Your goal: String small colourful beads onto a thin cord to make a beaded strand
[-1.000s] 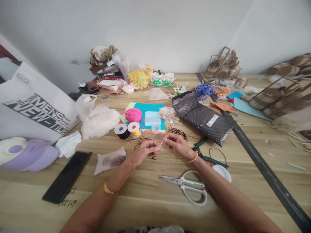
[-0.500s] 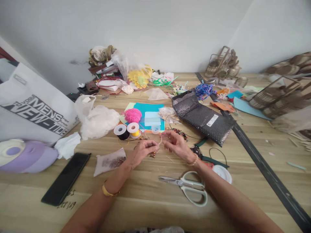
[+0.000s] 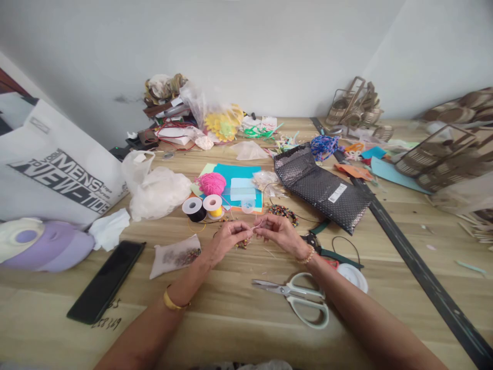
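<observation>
Between my two hands runs a thin pale pink cord (image 3: 254,227). My left hand (image 3: 230,237) pinches one part of it between thumb and fingertips. Just to the right, my right hand (image 3: 280,234) pinches the cord too, its fingertips close to the left ones. Small loose beads (image 3: 242,244) lie on the table under and beside the hands, partly covered by them. Behind my right hand is a ring of colourful strung beads (image 3: 285,214). Scissors (image 3: 296,293) with pale handles lie nearer me, below the right hand.
Black thread (image 3: 194,209) and yellow thread (image 3: 213,206) spools stand behind my left hand, by a pink yarn ball (image 3: 211,183). A mesh pouch (image 3: 176,256) and a phone (image 3: 106,281) lie left. At right are a black bubble mailer (image 3: 323,187), green-handled pliers (image 3: 335,254) and a white spool (image 3: 352,277).
My right hand's fingers have come down and closed on the cord, nearer my left fingertips. The left hand keeps its pinch. The view has shifted slightly.
</observation>
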`<state>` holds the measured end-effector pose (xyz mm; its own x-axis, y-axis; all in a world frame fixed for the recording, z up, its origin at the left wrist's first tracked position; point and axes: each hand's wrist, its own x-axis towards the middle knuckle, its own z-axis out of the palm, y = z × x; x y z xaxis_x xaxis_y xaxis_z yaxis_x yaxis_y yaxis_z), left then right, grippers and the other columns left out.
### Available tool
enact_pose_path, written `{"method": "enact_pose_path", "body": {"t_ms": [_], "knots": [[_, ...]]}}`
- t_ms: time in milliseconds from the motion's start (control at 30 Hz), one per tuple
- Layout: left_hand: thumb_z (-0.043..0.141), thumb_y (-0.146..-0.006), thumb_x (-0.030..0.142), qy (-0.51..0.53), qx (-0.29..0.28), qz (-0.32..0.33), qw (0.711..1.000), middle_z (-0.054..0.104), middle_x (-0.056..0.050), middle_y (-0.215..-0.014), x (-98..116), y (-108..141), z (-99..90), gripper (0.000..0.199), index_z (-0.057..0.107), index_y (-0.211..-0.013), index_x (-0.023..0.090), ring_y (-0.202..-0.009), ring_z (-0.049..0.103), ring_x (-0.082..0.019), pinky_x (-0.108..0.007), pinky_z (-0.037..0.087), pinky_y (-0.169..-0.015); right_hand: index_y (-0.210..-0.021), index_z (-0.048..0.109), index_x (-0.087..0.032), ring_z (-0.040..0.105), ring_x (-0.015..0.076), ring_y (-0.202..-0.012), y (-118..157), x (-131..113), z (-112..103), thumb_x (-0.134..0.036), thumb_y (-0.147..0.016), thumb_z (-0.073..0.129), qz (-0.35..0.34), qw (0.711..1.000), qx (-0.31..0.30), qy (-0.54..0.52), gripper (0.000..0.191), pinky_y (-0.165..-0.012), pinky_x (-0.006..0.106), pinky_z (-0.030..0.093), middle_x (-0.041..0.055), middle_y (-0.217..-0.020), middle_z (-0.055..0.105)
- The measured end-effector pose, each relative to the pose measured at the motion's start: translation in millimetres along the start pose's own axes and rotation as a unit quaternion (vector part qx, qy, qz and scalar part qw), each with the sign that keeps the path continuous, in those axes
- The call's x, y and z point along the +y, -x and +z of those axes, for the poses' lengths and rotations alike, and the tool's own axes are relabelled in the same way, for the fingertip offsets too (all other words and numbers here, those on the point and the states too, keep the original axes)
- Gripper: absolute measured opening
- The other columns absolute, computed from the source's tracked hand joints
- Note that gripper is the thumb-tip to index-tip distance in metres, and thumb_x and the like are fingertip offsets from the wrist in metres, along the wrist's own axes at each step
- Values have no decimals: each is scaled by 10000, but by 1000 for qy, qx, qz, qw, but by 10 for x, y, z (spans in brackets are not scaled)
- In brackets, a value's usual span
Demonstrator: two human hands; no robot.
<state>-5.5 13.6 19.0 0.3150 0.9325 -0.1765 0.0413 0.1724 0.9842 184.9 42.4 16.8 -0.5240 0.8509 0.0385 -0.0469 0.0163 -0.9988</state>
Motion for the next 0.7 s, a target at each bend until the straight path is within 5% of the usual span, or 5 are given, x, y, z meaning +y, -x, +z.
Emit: {"method": "enact_pose_path", "body": {"t_ms": [700], "knots": [[688, -741, 433, -17, 6, -2, 1000, 571, 8, -648, 25, 2, 35, 312, 631, -766, 127, -572, 490, -94, -238, 374, -562, -776, 532, -166, 419, 100, -575, 37, -4, -21, -474, -908, 507, -65, 980, 27, 185, 336, -504, 211, 372, -11, -675, 480]]}}
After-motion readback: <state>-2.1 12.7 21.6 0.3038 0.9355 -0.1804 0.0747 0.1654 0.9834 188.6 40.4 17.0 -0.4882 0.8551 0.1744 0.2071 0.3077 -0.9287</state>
